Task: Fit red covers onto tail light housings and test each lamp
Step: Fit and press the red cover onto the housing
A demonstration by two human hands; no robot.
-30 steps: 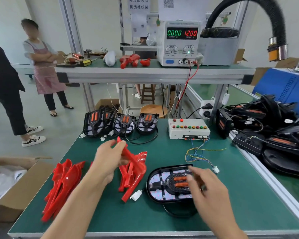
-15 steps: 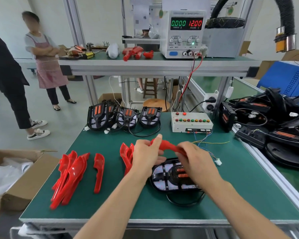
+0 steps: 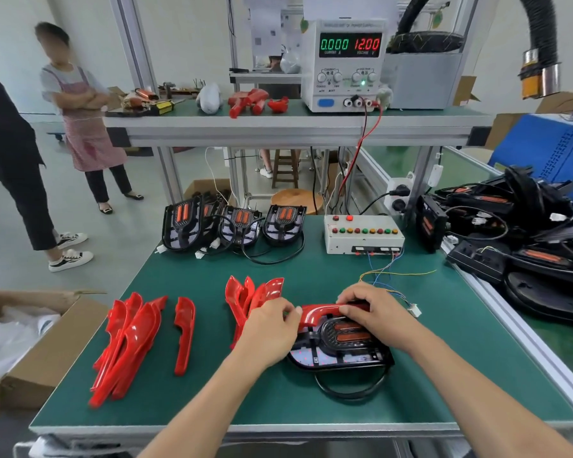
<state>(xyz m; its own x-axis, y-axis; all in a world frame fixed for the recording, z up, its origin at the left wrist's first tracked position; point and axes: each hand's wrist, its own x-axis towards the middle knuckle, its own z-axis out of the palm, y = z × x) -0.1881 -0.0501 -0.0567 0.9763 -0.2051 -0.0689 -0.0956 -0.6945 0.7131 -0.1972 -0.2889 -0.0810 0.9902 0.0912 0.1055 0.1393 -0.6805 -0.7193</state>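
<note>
A black tail light housing (image 3: 338,353) with two orange lamp strips lies flat on the green bench mat, its black cable looped in front. A curved red cover (image 3: 315,314) sits along the housing's far edge. My left hand (image 3: 268,328) grips the cover's left end and my right hand (image 3: 376,314) presses on its right end. Beside my left hand stands a small cluster of red covers (image 3: 245,297). More red covers (image 3: 129,338) lie in a pile at the left, one single cover (image 3: 184,332) next to them.
Several housings (image 3: 235,223) lean at the mat's far edge beside a white test box (image 3: 361,234) with coloured buttons and loose wires. A power supply (image 3: 344,64) reads 12.00 on the upper shelf. Black housings (image 3: 526,239) are heaped at right; a cardboard box (image 3: 47,352) stands left. Two people stand at far left.
My left hand carried the red cover from the left over to the housing. Both hands now hold it down on the housing's far edge. The view has dipped lower.
</note>
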